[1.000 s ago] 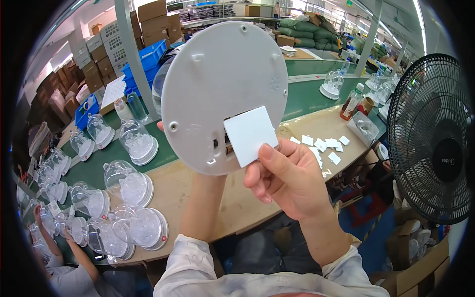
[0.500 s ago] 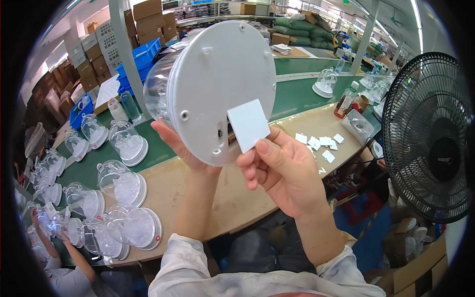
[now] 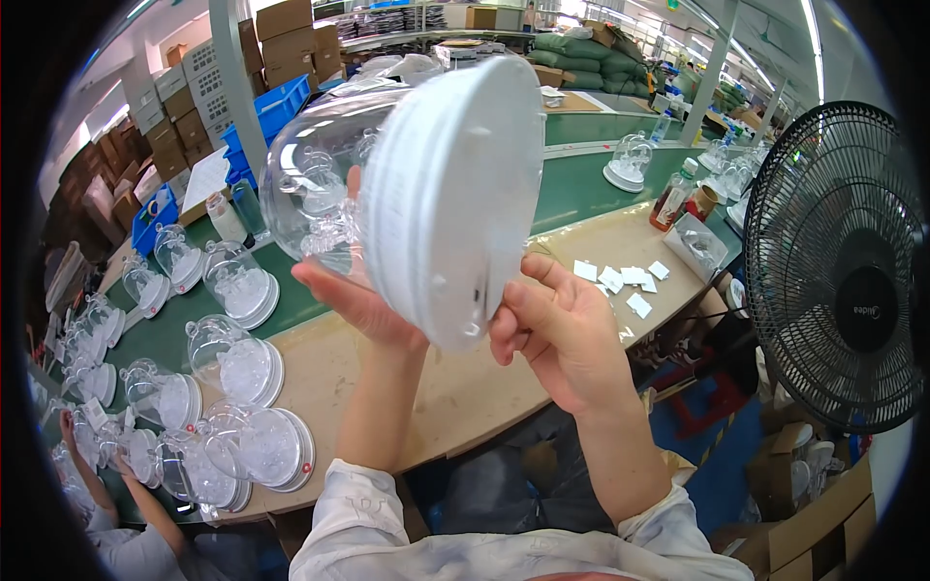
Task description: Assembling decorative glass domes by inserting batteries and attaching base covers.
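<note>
My left hand (image 3: 363,315) is wrapped round a clear dome (image 3: 300,145) and the lower edge of its round white base (image 3: 465,184). The piece is held up, tipped on its side, its flat underside turned to the right. Inside the dome stands a clear, glassy ornament (image 3: 329,228). Against the underside's lower right edge, my right hand (image 3: 572,353) stays pinched, thumb and forefinger together. The thin white square cover in that pinch blends with the white base, and I cannot tell whether it is seated there.
Several loose white squares (image 3: 635,276) lie on the brown tabletop (image 3: 465,387). Domed pieces (image 3: 237,358) crowd the left side, where another person's arms (image 3: 145,494) reach in. A black fan (image 3: 843,271) stands at the right, near a bottle (image 3: 673,194) and an open carton (image 3: 823,528).
The domed piece has turned, so its underside now faces right rather than toward me, and more of the dome shows. My right hand stays at the base's edge; the square cover no longer stands out.
</note>
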Available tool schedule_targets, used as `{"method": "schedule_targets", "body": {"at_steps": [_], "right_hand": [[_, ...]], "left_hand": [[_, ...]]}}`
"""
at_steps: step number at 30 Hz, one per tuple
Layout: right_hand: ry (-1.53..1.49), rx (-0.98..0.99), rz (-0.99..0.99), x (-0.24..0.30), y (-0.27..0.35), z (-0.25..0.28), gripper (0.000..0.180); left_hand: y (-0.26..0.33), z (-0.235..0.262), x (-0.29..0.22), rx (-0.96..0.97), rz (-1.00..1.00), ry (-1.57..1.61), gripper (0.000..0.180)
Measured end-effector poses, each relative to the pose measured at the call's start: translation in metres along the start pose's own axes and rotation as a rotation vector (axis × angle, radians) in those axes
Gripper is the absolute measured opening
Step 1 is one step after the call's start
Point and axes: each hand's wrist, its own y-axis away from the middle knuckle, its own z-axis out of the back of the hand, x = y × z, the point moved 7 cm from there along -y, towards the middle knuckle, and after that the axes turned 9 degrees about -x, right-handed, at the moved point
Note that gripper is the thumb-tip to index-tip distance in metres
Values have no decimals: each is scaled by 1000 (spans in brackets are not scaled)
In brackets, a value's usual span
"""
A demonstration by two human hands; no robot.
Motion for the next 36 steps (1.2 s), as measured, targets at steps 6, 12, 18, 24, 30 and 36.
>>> {"method": "schedule_targets", "body": {"at_steps": [6, 12, 18, 24, 30, 36], "right_hand": [[120, 22, 81, -2, -5, 8, 70], [134, 85, 73, -15, -8, 0, 77], [74, 62, 126, -43, -26, 24, 52], [355, -121, -4, -147, -26, 132, 24], [520, -114, 45, -195, -11, 157, 12], [596, -115, 111, -193, -5, 160, 10]], "left_hand": [[9, -25, -2, 33, -119, -341, 113], [9, 3, 11, -122, 150, 125, 109], [-9, 0, 3, 20, 40, -170, 105], [-58, 30, -36, -106, -404, -901, 106], [-98, 139, -92, -360, -685, -1471, 120], [-91, 218, -121, -486, -786, -1783, 123]]}}
